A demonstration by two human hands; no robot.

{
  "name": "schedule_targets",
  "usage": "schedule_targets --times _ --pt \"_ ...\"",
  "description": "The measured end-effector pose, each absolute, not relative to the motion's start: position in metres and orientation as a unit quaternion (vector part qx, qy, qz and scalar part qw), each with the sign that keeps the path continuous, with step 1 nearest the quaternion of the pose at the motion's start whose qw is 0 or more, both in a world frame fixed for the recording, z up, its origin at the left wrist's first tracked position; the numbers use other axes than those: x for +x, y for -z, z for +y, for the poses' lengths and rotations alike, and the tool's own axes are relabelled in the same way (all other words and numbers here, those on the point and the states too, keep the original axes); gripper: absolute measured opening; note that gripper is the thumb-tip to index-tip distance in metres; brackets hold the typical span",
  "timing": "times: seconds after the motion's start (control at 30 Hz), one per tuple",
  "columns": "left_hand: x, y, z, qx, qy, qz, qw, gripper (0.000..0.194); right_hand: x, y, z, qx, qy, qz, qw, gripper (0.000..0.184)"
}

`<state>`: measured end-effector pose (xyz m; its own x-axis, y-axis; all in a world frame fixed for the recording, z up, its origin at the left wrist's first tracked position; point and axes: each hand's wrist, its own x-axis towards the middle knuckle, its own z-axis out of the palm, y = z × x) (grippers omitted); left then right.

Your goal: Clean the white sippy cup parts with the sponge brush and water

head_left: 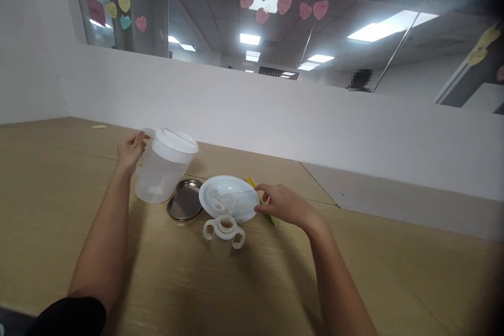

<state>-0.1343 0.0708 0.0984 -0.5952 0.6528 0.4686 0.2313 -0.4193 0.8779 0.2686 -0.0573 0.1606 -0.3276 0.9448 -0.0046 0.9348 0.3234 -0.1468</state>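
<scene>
My left hand [131, 151] grips the handle of a clear plastic pitcher [163, 170] with a white lid, which leans to the right on the wooden table [79, 210]. My right hand [284, 203] pinches the right rim of a white plate [229, 197] that carries small clear plastic parts. In front of the plate stands a small clear cup with two handles [224, 234]. A green and yellow stick-like item [262, 200] lies partly under my right hand.
A small steel tray [185, 200] lies between the pitcher and the plate. A white partition wall [275, 121] runs along the table's far edge, with glass and paper hearts above it. A grey surface [394, 194] adjoins the table at the right.
</scene>
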Motion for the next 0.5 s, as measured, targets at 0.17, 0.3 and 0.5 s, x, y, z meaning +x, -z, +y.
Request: schedule_targets --times 0.17,0.3,0.5 --pt "-0.138 -0.093 0.068 0.424 -0.716 0.530 0.161 0.047 0.287 -0.131 -0.047 -0.617 -0.069 -0.781 0.070 0.038" --pt "-0.145 -0.086 0.072 0.403 -0.714 0.556 0.136 0.060 0.304 -0.077 -0.034 -0.682 -0.016 -0.725 0.101 0.038" --pt "-0.149 -0.079 0.072 0.476 -0.681 0.552 0.066 0.069 0.307 -0.019 -0.023 -0.715 0.003 -0.686 0.136 0.035"
